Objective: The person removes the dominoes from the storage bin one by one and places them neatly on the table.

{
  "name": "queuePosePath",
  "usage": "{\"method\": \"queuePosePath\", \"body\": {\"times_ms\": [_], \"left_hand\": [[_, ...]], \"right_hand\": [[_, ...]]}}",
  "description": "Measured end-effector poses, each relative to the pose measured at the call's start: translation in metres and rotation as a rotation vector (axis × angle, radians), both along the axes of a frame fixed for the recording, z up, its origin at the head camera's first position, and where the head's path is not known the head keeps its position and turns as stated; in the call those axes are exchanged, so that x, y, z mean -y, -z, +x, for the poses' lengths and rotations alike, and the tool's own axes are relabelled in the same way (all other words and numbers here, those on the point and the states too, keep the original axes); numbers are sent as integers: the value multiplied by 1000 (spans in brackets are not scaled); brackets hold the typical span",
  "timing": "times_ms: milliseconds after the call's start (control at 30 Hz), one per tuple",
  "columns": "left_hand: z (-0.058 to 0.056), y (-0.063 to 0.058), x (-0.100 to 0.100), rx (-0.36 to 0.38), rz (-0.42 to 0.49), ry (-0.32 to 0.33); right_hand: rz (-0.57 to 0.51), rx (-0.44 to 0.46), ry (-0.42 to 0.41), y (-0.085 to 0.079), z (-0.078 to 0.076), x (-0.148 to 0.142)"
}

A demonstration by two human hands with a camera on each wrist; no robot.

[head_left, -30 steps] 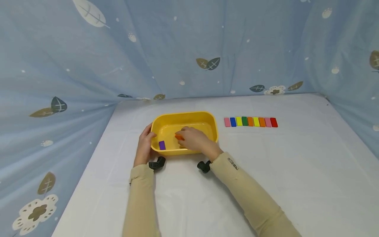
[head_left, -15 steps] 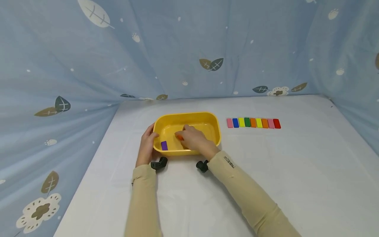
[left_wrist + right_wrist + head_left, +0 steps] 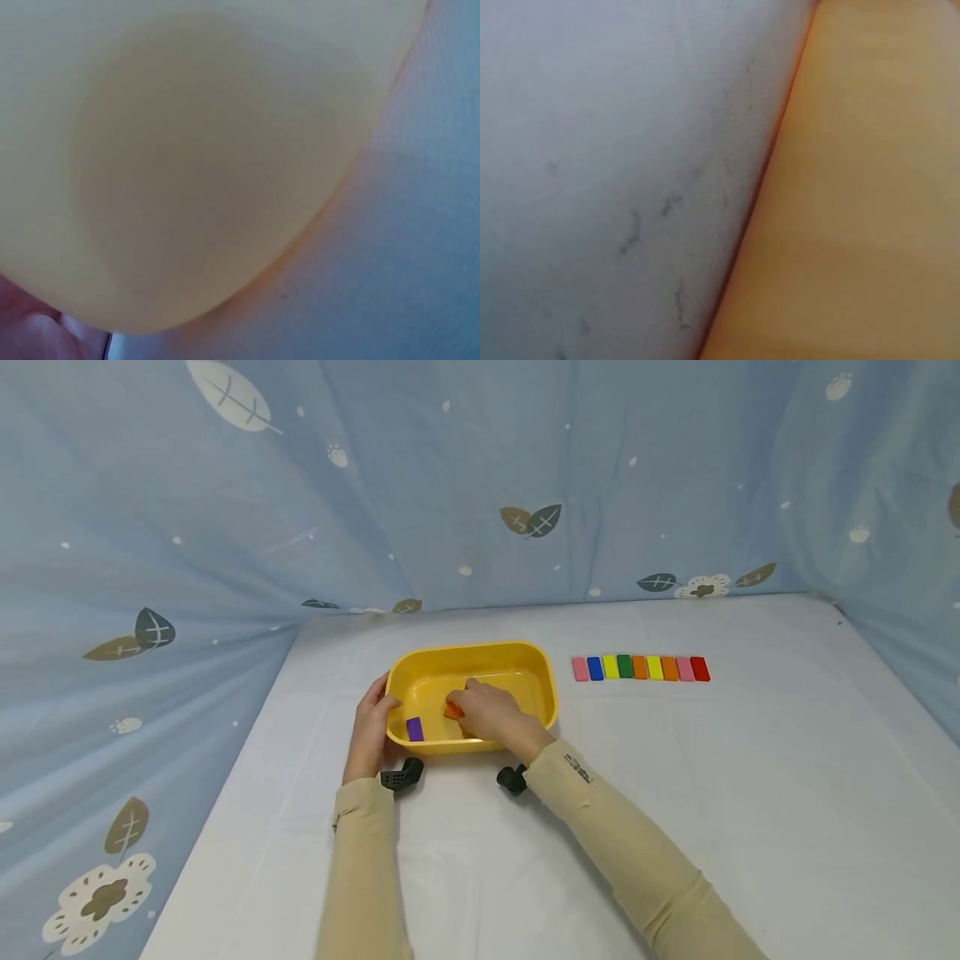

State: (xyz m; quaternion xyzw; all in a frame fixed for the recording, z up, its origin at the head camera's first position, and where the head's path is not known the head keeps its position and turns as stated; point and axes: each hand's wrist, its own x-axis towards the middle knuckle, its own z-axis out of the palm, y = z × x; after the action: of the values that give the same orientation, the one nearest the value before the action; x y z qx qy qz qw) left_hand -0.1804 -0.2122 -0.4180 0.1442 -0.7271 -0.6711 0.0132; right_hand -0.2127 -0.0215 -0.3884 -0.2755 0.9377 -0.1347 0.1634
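A yellow plastic bin [image 3: 471,746] sits on the table, its outer wall filling much of both wrist views. My left hand [image 3: 367,732] grips its left end, thumb hooked over the rim; in the left wrist view a bit of that hand [image 3: 41,337] shows at the bottom left corner. Inside the bin, my right hand [image 3: 491,712] pinches an orange block [image 3: 453,711] near the floor; its fingertips are partly hidden behind the hand. A purple block [image 3: 415,729] lies in the bin's front left corner.
Right of the bin runs a row of flat blocks in several colours, from a pink block [image 3: 581,669] to a red block [image 3: 700,668]. White cloth [image 3: 465,860] covers the table. A patterned blue curtain [image 3: 420,485] stands behind. Dark wrist devices [image 3: 402,775] sit below the bin.
The orange block has turned slightly in my right fingers, and more of its face shows. My left hand stays on the bin. The head view has shifted slightly.
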Motion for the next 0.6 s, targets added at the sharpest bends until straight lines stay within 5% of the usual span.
{"method": "queuePosePath", "body": {"times_ms": [133, 600], "left_hand": [[0, 2, 1, -5, -5, 0], [0, 1, 0, 2, 13, 7]], "right_hand": [[-54, 27, 15, 0, 0, 1], [-349, -125, 52, -14, 8, -10]]}}
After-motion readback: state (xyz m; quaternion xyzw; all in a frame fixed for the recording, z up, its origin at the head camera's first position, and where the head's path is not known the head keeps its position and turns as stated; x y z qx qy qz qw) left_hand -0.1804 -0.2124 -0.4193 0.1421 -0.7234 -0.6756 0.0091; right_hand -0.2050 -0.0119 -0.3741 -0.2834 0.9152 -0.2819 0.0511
